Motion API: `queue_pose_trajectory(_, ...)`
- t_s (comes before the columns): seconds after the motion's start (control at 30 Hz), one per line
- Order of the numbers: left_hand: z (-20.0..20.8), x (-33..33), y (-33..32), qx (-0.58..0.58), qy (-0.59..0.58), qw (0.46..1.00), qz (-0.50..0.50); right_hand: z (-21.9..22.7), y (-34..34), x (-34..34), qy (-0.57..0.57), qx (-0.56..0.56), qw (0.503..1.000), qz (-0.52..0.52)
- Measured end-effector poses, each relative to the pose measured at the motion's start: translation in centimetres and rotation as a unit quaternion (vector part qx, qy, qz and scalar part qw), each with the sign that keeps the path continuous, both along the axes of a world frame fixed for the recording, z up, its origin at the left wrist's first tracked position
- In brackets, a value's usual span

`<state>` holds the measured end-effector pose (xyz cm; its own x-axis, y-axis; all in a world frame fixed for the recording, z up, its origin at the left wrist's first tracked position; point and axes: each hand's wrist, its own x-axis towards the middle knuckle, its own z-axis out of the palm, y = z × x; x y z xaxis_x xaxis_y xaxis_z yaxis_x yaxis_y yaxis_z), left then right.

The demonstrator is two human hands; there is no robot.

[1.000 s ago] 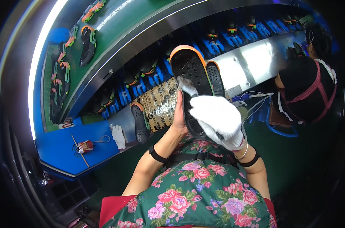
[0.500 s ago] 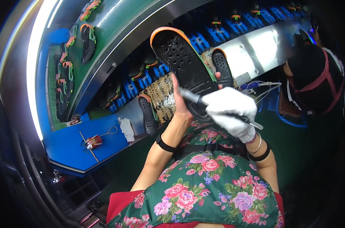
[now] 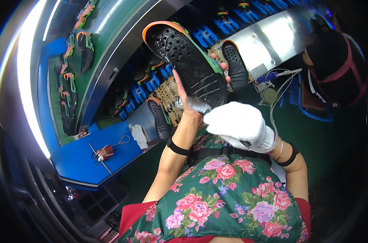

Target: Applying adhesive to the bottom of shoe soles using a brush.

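Head view: bare left hand (image 3: 187,106) grips a black sole (image 3: 188,65) by its heel, raised above the bench (image 3: 269,38), while gloved right hand (image 3: 238,125) clasps a brush (image 3: 199,107); sole likely light, flexible, best held edgewise.

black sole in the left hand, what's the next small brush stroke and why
Probably draw the brush from the heel end up toward the studded toe. The left hand holds the black sole tread up, the gloved right hand has the bristles at the heel end, and wet shine shows only in patches.
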<state>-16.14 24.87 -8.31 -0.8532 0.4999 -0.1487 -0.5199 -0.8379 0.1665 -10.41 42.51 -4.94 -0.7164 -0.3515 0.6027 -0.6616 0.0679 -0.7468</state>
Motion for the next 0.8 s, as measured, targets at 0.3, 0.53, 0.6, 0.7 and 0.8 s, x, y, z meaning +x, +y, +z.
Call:
queue_pose_trajectory(0.3,-1.4,-0.6,-1.5,-0.064,0.006,0.998,-0.004,-0.9,0.7,0.4,-0.002,0.007,0.999,0.036)
queue_pose_trajectory(0.53,-1.0,0.1,-1.8,-0.035,0.034,0.999,-0.005,-0.3,1.6,-1.1,-0.061,-0.006,0.998,0.024)
queue_pose_trajectory(0.6,-1.2,-0.3,-2.3,-0.008,0.022,0.998,-0.054,-0.8,1.4,-0.1,-0.008,0.051,0.997,0.061)
queue_pose_trajectory(0.7,-2.1,-1.1,-2.8,0.003,0.046,0.995,-0.083,-1.2,0.7,1.4,-0.014,0.042,0.994,0.098)
queue_pose_trajectory(0.8,-1.8,-0.7,-3.2,0.025,0.055,0.992,-0.108,-0.4,1.3,0.3,-0.124,-0.065,0.971,0.194)
